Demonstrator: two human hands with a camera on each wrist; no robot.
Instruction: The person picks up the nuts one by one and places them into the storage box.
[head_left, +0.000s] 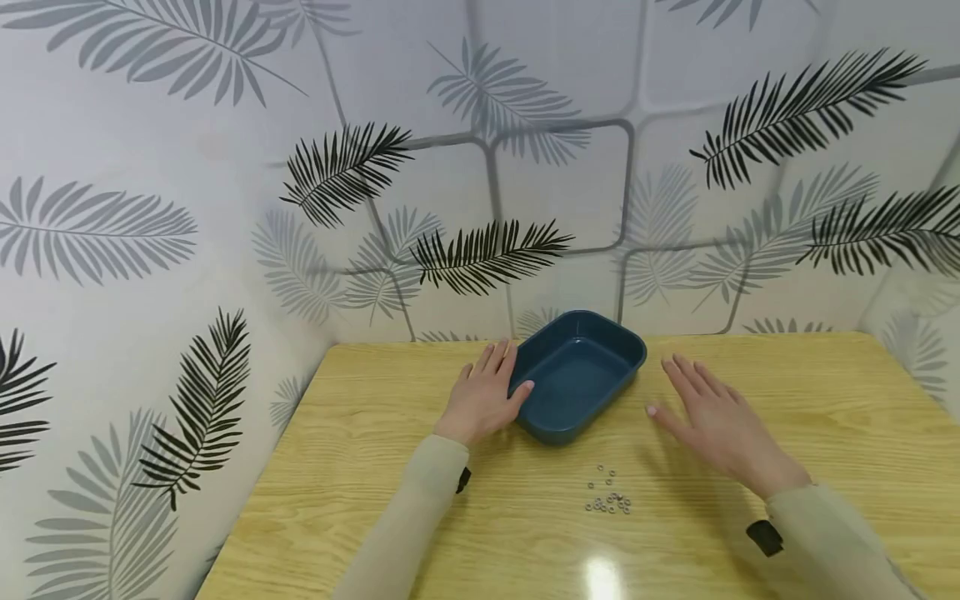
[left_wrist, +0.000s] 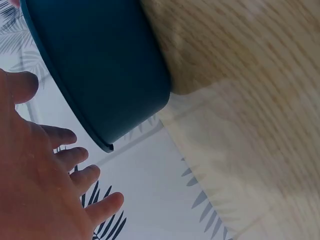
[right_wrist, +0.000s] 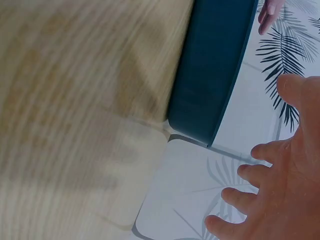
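A dark blue rectangular tray [head_left: 573,379] with raised walls sits at an angle near the back of the wooden table, with nothing in it. My left hand [head_left: 486,398] is at its left side, fingers extended and thumb over the near-left rim in the head view. In the left wrist view the tray's outer wall [left_wrist: 100,65] stands just beyond the spread fingers [left_wrist: 75,157]. To the right of the tray, my right hand [head_left: 720,425] hovers with straight fingers, apart from it and holding nothing. Several small metal nuts or rings [head_left: 611,502] lie loosely grouped in front of the tray.
The wood-grain table [head_left: 360,417] ends at a wall [head_left: 525,192] covered in leaf-patterned paper, close behind the tray. Another papered wall [head_left: 135,333] runs along the left side. Dark bands [head_left: 765,537] show at both sleeves' wrists.
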